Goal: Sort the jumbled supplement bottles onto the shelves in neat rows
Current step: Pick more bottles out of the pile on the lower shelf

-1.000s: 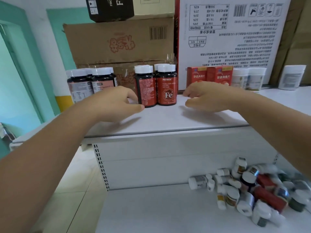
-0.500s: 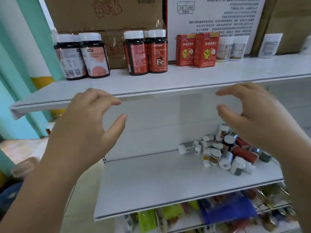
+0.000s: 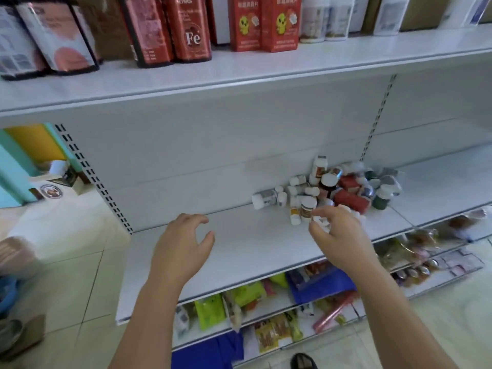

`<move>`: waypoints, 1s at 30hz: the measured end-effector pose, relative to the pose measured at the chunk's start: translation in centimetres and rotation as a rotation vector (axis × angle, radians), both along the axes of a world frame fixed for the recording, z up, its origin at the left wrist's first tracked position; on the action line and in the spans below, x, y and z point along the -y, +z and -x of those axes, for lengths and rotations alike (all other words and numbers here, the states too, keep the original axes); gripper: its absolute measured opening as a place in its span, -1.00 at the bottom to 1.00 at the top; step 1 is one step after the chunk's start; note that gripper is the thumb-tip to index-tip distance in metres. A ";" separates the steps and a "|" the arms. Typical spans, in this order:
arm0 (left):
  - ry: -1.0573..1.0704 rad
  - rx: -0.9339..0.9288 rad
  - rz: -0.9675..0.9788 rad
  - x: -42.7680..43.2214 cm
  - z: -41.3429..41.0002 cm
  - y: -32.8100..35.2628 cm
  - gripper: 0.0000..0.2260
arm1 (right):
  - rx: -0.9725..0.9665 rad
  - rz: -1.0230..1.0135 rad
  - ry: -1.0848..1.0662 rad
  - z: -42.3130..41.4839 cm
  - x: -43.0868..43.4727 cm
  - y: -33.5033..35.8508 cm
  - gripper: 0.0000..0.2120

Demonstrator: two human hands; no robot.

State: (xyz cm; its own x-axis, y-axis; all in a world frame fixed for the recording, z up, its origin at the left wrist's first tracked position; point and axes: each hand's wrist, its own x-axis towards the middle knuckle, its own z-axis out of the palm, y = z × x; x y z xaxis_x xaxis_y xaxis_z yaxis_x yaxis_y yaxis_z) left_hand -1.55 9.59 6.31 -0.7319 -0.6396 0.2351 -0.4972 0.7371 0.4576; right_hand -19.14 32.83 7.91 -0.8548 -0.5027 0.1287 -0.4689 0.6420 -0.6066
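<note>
jumbled bottle pile (image 3: 332, 190) at 12 o'clock of right hand (image 3: 339, 233), the nearer one; grip curled at pile edge, hold unclear. left hand (image 3: 183, 243) grip wide, empty.

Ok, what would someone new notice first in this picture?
The jumbled heap of small white-capped supplement bottles on the white metal middle shelf, with the right hand at its near edge and the left hand open over bare shelf. Above, tall dark red-labelled bottles stand upright on the top shelf.

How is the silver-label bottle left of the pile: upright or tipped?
Tipped: the bottle lies on its side, white cap pointing left.
</note>
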 end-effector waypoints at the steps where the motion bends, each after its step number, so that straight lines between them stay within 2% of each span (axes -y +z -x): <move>1: -0.006 0.015 -0.036 0.0 1.4 -1.0 -0.72 | 0.034 -0.027 0.002 1.0 0.1 -1.3 -0.65; 6: -0.019 0.138 -0.206 0.0 9.2 -5.5 -0.66 | 0.171 -0.121 0.003 7.5 0.2 -6.6 -0.62; 12: 0.028 0.208 -0.278 0.9 19.4 -10.8 -0.52 | 0.162 -0.230 0.135 16.9 2.6 -10.8 -0.56; 15: 0.013 0.298 -0.196 1.4 23.8 -13.4 -0.44 | 0.037 -0.315 0.259 20.7 5.3 -12.4 -0.47; 18: 0.028 0.334 -0.115 2.5 26.9 -14.6 -0.45 | -0.103 -0.438 0.370 23.3 7.7 -13.7 -0.47; 22: 0.031 0.419 0.036 3.6 30.1 -15.6 -0.45 | -0.137 -0.609 0.431 24.7 9.4 -15.0 -0.65; 25: 0.063 0.501 0.090 3.2 31.3 -16.5 -0.44 | -0.116 -0.544 0.456 24.9 8.8 -13.9 -0.62; 27: 0.122 0.428 -0.060 2.7 31.1 -16.9 -0.46 | -0.082 -0.429 0.400 24.9 8.1 -12.4 -0.61; 30: 0.243 0.135 -0.460 2.0 29.6 -16.0 -0.46 | 0.090 -0.150 0.178 24.2 6.9 -10.8 -0.63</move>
